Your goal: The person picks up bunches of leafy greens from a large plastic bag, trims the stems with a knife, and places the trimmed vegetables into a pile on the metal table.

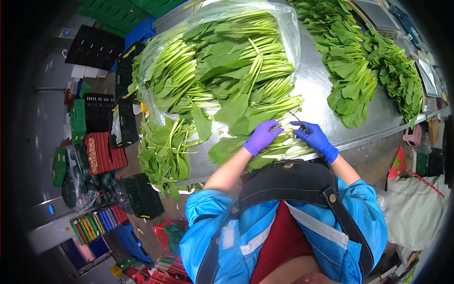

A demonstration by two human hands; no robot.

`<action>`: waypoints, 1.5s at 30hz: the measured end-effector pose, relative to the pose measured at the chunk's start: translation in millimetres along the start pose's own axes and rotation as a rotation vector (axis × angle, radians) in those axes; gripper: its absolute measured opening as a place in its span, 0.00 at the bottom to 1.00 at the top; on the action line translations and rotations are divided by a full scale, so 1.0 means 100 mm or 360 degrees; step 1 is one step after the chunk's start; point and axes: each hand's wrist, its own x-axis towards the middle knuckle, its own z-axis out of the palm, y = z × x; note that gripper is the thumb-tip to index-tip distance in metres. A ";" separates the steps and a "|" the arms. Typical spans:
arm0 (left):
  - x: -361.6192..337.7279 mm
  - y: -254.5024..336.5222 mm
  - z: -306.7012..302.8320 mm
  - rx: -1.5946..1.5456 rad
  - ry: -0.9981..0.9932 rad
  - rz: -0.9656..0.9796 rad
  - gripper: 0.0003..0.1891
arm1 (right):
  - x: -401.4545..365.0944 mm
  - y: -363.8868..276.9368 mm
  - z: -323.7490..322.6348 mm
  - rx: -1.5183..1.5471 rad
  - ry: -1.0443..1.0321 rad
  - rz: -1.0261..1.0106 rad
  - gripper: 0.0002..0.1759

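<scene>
My left hand (263, 137), in a purple glove, has its fingers closed on the stems of leafy greens (227, 147) near the front edge of the metal table (347, 135). Just right of it, my right hand (312, 136), in a blue glove, is closed around a small dark tool (297, 118) that looks like a knife or scissors. The tool's tip points up and left over the pale stems. Beyond both hands, a large pile of greens (227, 61) lies on clear plastic (294, 28).
Two long rows of greens (347, 78) (397, 71) lie on the right of the table, with scales (428, 78) beyond. Loose greens (163, 154) overhang the left edge. Black crates (124, 120) and a red crate (105, 152) stand at the left; a pale sack (416, 208) is at the right.
</scene>
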 end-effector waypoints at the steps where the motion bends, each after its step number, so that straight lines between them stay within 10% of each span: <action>1: 0.00 0.00 0.00 0.0001 0.0000 0.0001 0.11 | 0.00 -0.04 0.00 0.0000 0.0001 -0.0001 0.22; 7: -0.02 0.03 0.02 0.0134 0.0149 -0.0159 0.10 | 0.00 -0.15 0.02 -0.0030 -0.0107 -0.0022 0.24; 9: -0.09 0.19 0.00 0.0799 0.0320 0.0552 0.15 | 0.00 -0.07 0.05 -0.0043 -0.0133 -0.0019 0.23; 11: -0.16 0.23 -0.02 0.0874 0.0251 0.0619 0.18 | 0.01 -0.02 0.07 -0.0054 -0.0163 -0.0023 0.23; 13: -0.23 0.22 0.00 0.0818 -0.0146 0.0574 0.19 | -0.02 -0.11 0.05 0.0310 -0.0207 0.0256 0.21; 20: -0.21 -0.05 0.17 0.0421 -0.0034 0.0196 0.16 | -0.05 -0.18 0.01 0.0247 -0.0154 0.0321 0.18; 22: -0.21 0.07 0.08 0.0283 -0.0007 0.0100 0.16 | -0.08 -0.03 0.06 -0.0676 0.0297 -0.0329 0.19; 32: -0.26 0.21 -0.06 0.0113 -0.0029 -0.0142 0.14 | 0.00 0.09 0.31 -0.1050 0.0280 -0.0522 0.28; 41: -0.33 0.35 -0.21 0.0056 0.0158 -0.0061 0.13 | -0.02 -0.01 0.03 -0.0566 0.0423 -0.0331 0.20; 45: -0.29 0.46 -0.18 0.0405 0.0077 0.0125 0.14 | -0.06 -0.64 0.19 -0.0082 0.0003 -0.0444 0.20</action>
